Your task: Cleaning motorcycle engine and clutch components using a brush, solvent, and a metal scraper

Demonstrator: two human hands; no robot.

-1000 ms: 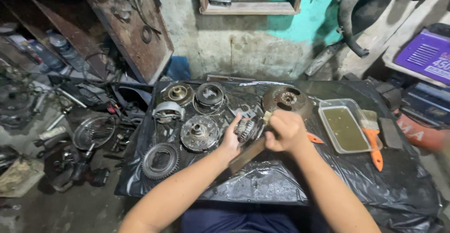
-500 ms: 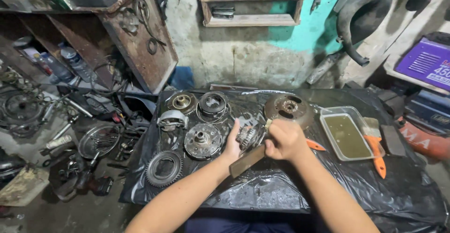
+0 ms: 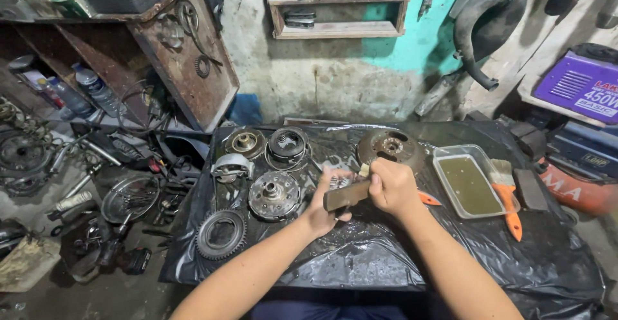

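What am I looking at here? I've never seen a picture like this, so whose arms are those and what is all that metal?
The picture comes from a camera worn on a person's head, looking down, so the arms are the wearer's own. The left hand steadies a small metal part while the right hand holds a wooden-handled tool against it. They work over a black plastic sheet. On it lie a toothed gear ring, several round metal drums, a rusty disc, a clear tray of murky liquid and an orange-handled brush.

A table (image 3: pixel 360 268) under black plastic sheeting fills the frame's centre — on it a toothed gear ring (image 3: pixel 221 234) lower left, clutch parts, a tray of murky liquid (image 3: pixel 470 181) and an orange-handled brush (image 3: pixel 506 197) at right.
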